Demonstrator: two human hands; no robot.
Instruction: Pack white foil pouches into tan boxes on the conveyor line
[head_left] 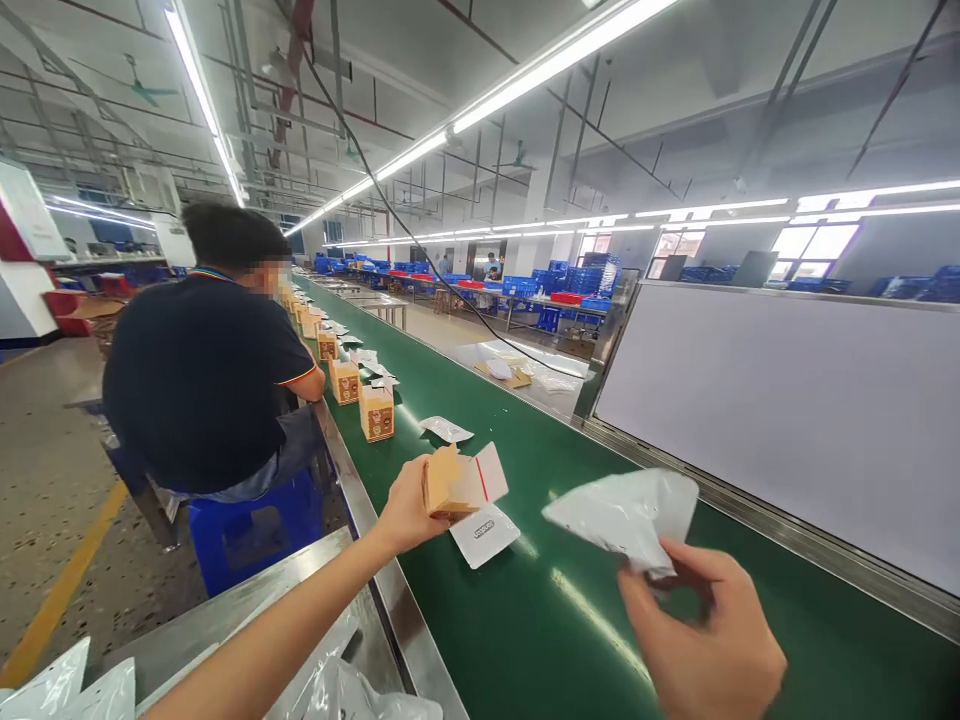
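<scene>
The left hand (409, 505) holds an open cardboard box (442, 482) over a green belt (487, 630); the right hand (709, 630) pinches a white pouch (630, 508) by its lower edge. Farther along, more boxes (377, 413) stand in a row beside packets (445, 430). At left, 1 co-worker (199, 390) sits on a blue stool (247, 530).

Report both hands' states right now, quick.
Left hand: closed, holding a small open-topped cardboard box.
Right hand: closed, pinching a glossy white pouch between thumb and fingers.
</scene>
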